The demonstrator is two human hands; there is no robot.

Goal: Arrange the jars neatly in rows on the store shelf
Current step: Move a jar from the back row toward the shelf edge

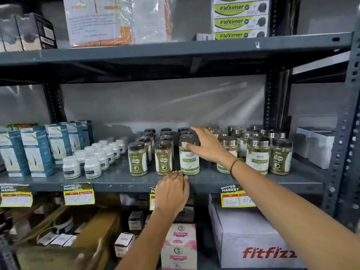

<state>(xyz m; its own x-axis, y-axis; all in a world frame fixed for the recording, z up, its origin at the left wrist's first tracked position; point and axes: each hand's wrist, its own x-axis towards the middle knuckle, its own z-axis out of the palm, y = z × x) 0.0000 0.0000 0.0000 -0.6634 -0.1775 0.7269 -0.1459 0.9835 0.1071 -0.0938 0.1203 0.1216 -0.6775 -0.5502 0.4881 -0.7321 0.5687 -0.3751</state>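
Note:
Green-labelled jars stand in rows on the grey middle shelf (pixel 116 179). Dark-lidded jars (pixel 137 158) fill the centre rows, and silver-lidded jars (pixel 258 152) stand to the right. My right hand (pixel 206 146) reaches in with fingers spread, its thumb touching the top of the front silver-lidded jar (pixel 189 162), not gripping it. My left hand (pixel 172 191) rests on the shelf's front edge just below that jar, fingers together and holding nothing.
Small white bottles (pixel 93 160) and blue-white cartons (pixel 37 152) stand to the left on the same shelf. White boxes (pixel 317 147) sit at the right end. Price tags (pixel 78 193) hang on the edge. A Fitfizz carton (pixel 253 242) and pink boxes (pixel 179 246) lie below.

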